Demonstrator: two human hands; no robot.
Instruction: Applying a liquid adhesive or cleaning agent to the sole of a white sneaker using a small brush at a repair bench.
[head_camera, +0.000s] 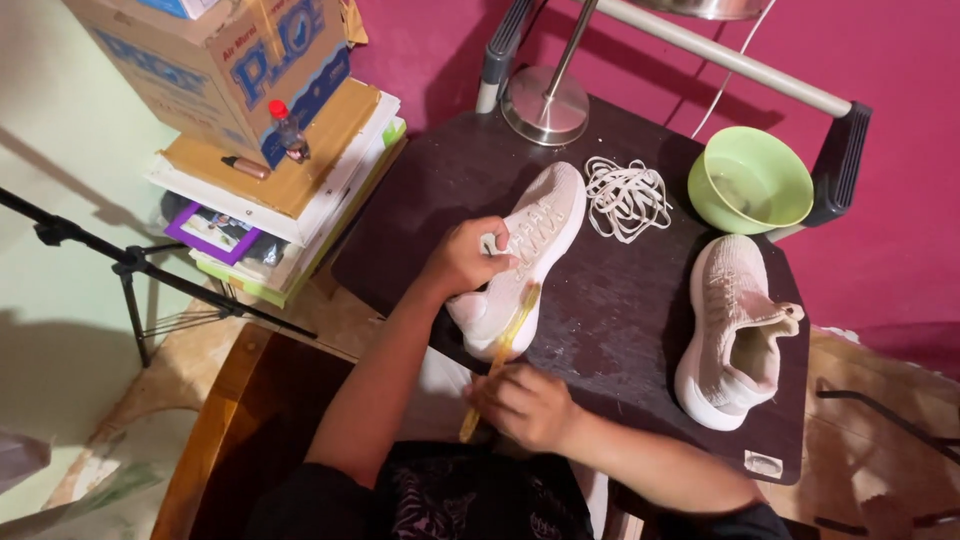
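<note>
We pin the pale pink shoe (520, 255) at the tabletop's (620, 320) near-left edge, left hand (462, 258) clamped around its heel, right hand (525, 405) gripping the yellow brush (503, 345). Overhanging the edge, the shoe could tip off under hard scrubbing.

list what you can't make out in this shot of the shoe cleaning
Head view:
- Toothbrush bristles: pressed against the held shoe, unseen.
- Left hand fingertips: tucked into that shoe's opening.
- Green bowl contents: too faint to tell.
- Lamp top: cut off by the upper edge.
- Right hand palm: turned away.
</note>
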